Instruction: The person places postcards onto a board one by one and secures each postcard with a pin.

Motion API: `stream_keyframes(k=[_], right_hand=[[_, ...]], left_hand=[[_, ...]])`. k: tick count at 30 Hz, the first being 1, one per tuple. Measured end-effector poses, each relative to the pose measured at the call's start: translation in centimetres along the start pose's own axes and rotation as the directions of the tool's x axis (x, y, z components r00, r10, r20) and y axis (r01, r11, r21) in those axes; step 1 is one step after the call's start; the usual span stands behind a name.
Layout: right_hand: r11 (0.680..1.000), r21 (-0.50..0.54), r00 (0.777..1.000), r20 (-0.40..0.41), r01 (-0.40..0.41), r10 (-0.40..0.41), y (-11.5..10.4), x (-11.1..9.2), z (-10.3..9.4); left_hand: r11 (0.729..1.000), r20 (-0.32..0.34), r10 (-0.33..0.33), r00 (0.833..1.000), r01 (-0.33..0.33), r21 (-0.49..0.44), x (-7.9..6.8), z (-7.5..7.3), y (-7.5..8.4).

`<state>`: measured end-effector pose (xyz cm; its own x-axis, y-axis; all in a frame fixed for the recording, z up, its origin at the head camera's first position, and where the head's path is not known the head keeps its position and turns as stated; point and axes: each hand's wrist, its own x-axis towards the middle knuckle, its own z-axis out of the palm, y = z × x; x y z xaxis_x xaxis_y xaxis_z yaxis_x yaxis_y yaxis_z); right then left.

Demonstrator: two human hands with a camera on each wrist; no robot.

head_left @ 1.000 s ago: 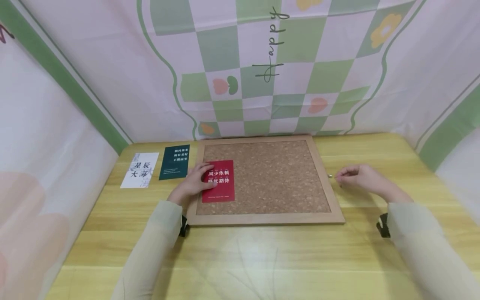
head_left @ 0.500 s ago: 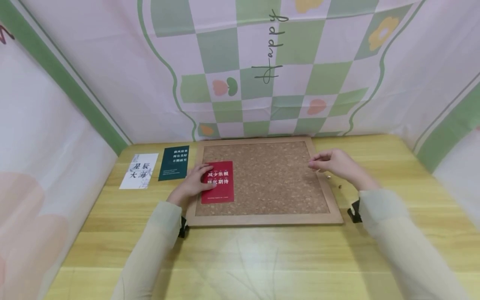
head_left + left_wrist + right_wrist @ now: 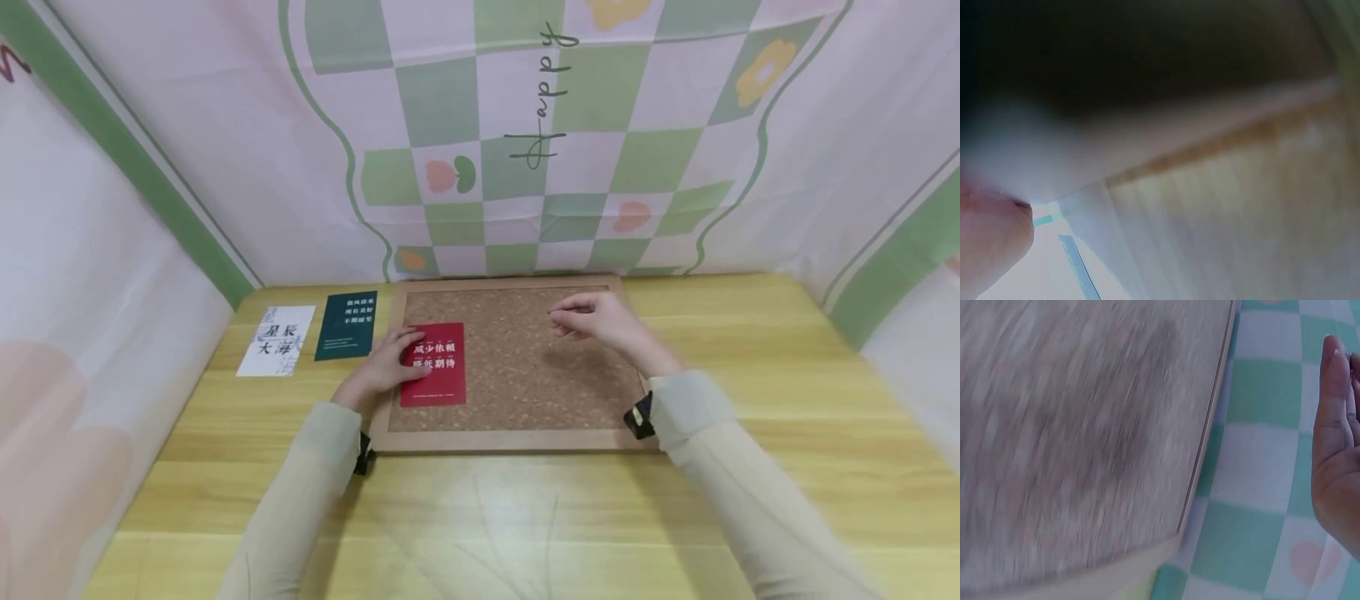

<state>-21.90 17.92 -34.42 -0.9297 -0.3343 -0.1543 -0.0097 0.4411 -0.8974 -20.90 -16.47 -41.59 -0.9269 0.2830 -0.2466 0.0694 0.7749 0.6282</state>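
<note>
A red card (image 3: pixel 442 383) with white characters lies on the left part of a framed corkboard (image 3: pixel 517 400). My left hand (image 3: pixel 386 362) rests on the card's left edge, thumb and fingers spread and pressing it to the board. Above the cork, right of the card, my right hand (image 3: pixel 592 321) pinches a tiny thumbtack (image 3: pixel 550 312) between thumb and fingertips; its shape is barely visible. In the right wrist view the hand's thumb and fingers (image 3: pixel 1335 375) meet at the right edge, with the blurred cork surface beside them.
Left of the board, a dark green card (image 3: pixel 345 325) and a white card (image 3: pixel 276 342) lie on the wooden table (image 3: pixel 480 517). Behind the board hangs a checkered cloth (image 3: pixel 517 200). The left wrist view is mostly dark and blurred.
My right hand has moved left from the table beside the board to above the cork, carrying the thumbtack. The left hand stays on the red card.
</note>
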Motion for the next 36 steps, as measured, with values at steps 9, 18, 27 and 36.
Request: stream_keyframes(k=[9,18,27,36], right_hand=[[0.997,0.075,1.0,-0.005,-0.026,0.027,-0.8,2.3,3.3],[0.996,0.081,0.999,-0.01,-0.048,0.049,-0.6,3.9,5.9],[0.995,0.079,0.998,-0.028,-0.055,0.057,-0.9,4.9,8.8],[0.966,0.247,0.992,-0.078,-0.081,0.103,-0.8,6.2,10.8]], left_hand=[[1.0,0.004,0.007,1.0,-0.007,0.013,0.3,0.0,-0.2],[1.0,0.001,0.005,1.0,-0.005,-0.008,0.3,0.1,-0.2],[1.0,-0.003,0.002,1.0,-0.002,-0.019,0.1,0.1,-0.4],[1.0,0.0,0.003,1.0,-0.003,-0.026,0.3,0.1,-0.5]])
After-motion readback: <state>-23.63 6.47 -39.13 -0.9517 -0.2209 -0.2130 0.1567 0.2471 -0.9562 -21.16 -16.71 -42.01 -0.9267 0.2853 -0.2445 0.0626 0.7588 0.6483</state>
